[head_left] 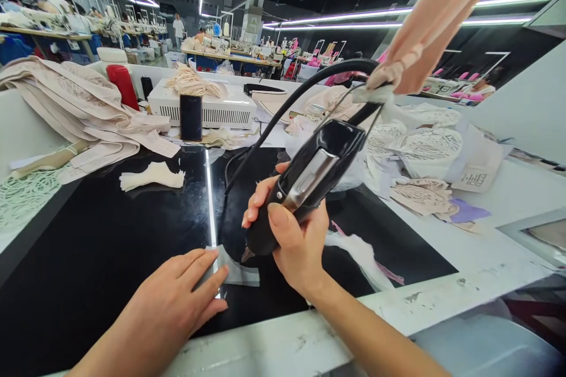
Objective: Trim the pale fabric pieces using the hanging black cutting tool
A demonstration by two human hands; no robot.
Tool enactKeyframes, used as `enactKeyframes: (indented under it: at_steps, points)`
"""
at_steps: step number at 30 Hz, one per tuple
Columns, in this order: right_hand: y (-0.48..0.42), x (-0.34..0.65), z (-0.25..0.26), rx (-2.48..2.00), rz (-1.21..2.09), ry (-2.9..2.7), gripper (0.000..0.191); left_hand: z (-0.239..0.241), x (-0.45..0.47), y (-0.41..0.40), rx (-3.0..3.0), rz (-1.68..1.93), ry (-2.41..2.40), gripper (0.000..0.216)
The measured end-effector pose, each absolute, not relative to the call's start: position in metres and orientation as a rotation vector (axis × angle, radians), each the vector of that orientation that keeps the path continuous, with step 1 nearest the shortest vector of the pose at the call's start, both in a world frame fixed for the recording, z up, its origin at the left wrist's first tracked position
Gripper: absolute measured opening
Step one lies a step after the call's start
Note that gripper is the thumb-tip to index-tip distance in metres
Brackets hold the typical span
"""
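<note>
My right hand (294, 232) is wrapped round a black corded hand tool (309, 171) with a silver metal strip along its side. The tool is tilted, its lower end down near a curved grey, see-through fabric piece (241, 274) on the glossy black work surface (110, 247). My left hand (179, 283) lies flat with its fingers apart, the fingertips pressing on the left part of that fabric piece. Twisted pink fabric (442, 17) is tied at the tool's upper end, where a thick black cable (283, 109) loops away. The tool's very tip is partly hidden.
A cream fabric stack (152, 177) lies at the left of the black surface. White and pink scraps (365, 259) lie to the right. Behind stand a phone (191, 118) and a vented white box (221, 107). Lace cups (428, 141) pile up right; beige strips (92, 109) left.
</note>
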State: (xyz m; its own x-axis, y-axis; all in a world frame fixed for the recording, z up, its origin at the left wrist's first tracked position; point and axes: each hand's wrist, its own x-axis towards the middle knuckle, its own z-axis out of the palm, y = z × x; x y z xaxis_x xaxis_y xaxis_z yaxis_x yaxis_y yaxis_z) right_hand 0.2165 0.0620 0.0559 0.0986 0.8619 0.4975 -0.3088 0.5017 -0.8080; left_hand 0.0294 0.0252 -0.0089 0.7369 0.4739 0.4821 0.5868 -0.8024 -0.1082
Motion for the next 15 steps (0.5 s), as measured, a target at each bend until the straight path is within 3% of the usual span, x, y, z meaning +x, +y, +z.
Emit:
enactKeyframes:
  at_steps: [15]
  points:
    - [0.03,0.234,0.061,-0.6,0.964,-1.153,0.04,0.001,0.031,0.026,-2.682,-0.69,-0.748,0.029]
